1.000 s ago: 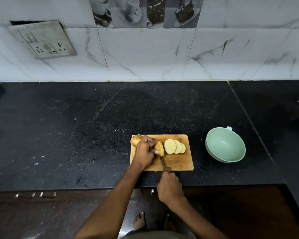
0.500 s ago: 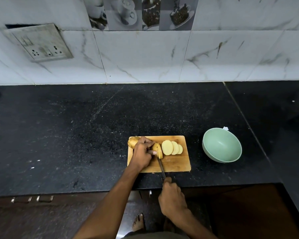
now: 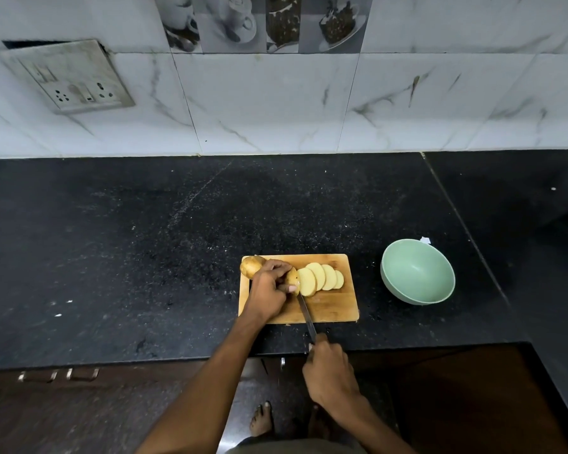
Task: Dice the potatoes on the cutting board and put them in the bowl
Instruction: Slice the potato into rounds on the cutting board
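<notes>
A wooden cutting board [image 3: 335, 306] lies on the black counter. My left hand [image 3: 268, 291] grips the uncut part of a potato [image 3: 292, 279] on the board. Several pale round slices [image 3: 322, 277] lean in a row to its right. A second, whole potato [image 3: 251, 265] sits at the board's far left corner, partly behind my hand. My right hand [image 3: 330, 371] grips the handle of a knife [image 3: 305, 314]; its blade runs up to the cut face of the held potato. A pale green bowl [image 3: 417, 276], with nothing in it, stands to the right of the board.
The black counter [image 3: 145, 257] stretches wide to the left and behind the board. A marble-tiled wall with a socket plate [image 3: 68, 77] rises at the back. A small white scrap [image 3: 425, 240] lies behind the bowl. The counter's front edge runs just below the board.
My right hand has pulled the knife back toward me, past the counter's edge. One more slice stands beside the held potato. My left hand has stayed on the potato.
</notes>
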